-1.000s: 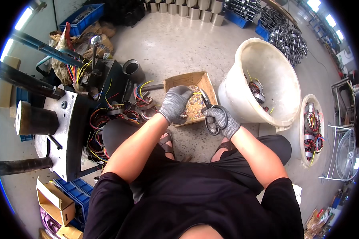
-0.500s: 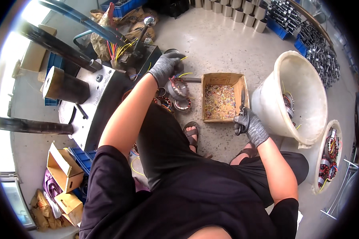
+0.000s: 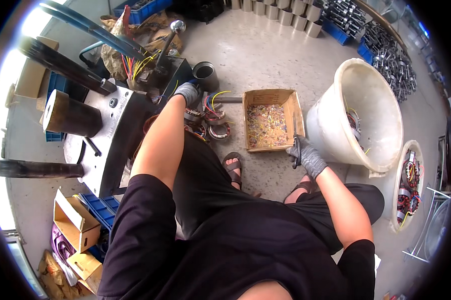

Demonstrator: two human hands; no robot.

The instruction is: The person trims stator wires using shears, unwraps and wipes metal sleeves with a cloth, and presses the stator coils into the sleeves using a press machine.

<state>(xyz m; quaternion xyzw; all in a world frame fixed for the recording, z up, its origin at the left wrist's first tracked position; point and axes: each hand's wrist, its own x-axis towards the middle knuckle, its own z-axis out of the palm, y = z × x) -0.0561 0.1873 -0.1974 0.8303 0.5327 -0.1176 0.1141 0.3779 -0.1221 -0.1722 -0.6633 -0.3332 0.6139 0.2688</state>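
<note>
My right hand [image 3: 309, 156], in a grey glove, is closed round the dark handles of a pair of scissors [image 3: 296, 150]. Their blades point away from me along the right wall of a cardboard box [image 3: 269, 148], which holds many small coloured wire scraps. My left hand [image 3: 188, 93], gloved too, is at the side of the machine base, just left of an upright dark metal cylinder [image 3: 206, 76]. Its fingers are blurred and partly hidden. Beside and below it, several wound stator rings [image 3: 219, 131] with coloured wire leads lie on the floor.
A large white plastic tub [image 3: 323, 120] with stators inside leans at the right, near a smaller tub [image 3: 396, 192] of stators. On my left stands a heavy press [image 3: 118, 135] with thick posts. Metal sleeves [image 3: 285, 17] and piles of shafts [image 3: 385, 55] line the back.
My left hand has moved left, away from the stators and off the metal cylinder, which now shows fully. The right hand keeps the scissors at the box. The whole view has shifted slightly.
</note>
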